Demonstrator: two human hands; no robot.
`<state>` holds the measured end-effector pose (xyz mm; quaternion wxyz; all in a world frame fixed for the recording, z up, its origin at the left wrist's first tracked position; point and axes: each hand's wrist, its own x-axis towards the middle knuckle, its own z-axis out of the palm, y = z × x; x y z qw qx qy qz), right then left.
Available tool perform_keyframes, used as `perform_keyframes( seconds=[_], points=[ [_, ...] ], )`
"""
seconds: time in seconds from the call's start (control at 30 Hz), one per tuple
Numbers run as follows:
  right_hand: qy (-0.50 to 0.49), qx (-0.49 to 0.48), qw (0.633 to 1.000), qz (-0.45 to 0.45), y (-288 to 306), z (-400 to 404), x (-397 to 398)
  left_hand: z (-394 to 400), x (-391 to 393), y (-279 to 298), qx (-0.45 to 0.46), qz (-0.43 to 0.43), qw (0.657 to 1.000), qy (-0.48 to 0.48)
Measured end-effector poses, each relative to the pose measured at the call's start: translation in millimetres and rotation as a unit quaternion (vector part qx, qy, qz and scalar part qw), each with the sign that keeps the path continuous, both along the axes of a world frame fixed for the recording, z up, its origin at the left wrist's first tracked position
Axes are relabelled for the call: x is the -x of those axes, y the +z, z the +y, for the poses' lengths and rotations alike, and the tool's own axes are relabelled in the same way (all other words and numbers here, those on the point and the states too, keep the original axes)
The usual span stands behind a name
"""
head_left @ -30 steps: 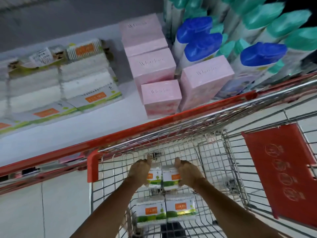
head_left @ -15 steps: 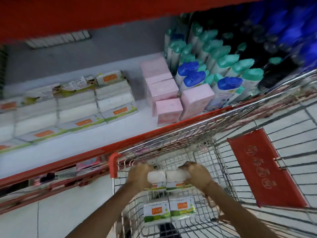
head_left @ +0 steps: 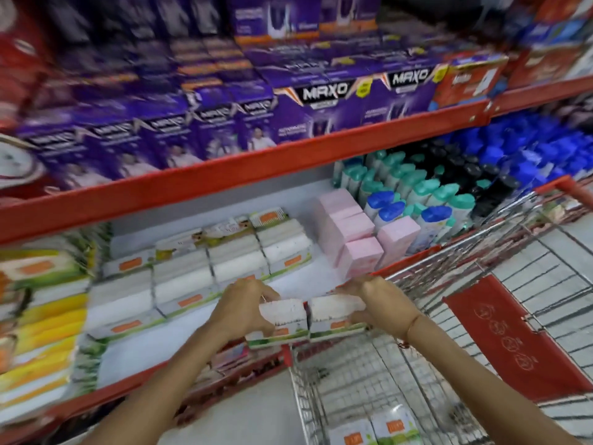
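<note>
- The cotton-bud packs (head_left: 284,317), two white boxes with green-and-orange labels, sit side by side in the air between the hands. They are above the front corner of the cart (head_left: 465,240) and just short of the shelf (head_left: 128,354).
- The left hand (head_left: 244,311) grips the left box with its fingers curled round the end. The right hand (head_left: 378,303) clasps the outer end of the right box.
- Risk: the two boxes seem to be held mainly by being squeezed together. If either hand eases off, the seam between them could buckle and one box could fall to the floor or into the cart.
- Two more matching packs (head_left: 375,431) lie in the cart bottom.
- Like packs (head_left: 237,261) fill the shelf row, with pink boxes (head_left: 359,248) just beside them. A careless push into the row could knock those neighbours over.
- The view is blurred, so the finer contact of the fingers cannot be told.
</note>
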<state>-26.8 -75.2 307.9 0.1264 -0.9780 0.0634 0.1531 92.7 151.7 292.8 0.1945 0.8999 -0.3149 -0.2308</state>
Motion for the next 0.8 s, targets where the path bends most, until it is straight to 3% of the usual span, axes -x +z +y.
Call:
perform_keyframes(
  seconds=[0.37, 0.8],
  points=[
    [0.061, 0.009, 0.996, -0.057, 8.1, 123.4, -97.3, 139.1, -57.8, 16.3, -0.006, -0.026, 0.996, 0.085],
    [0.108, -0.007, 0.994, 0.002, -18.1, 208.3, -122.6, 205.0, -61.3, -15.2, -0.089, -0.048, 0.99, 0.099]
  ],
)
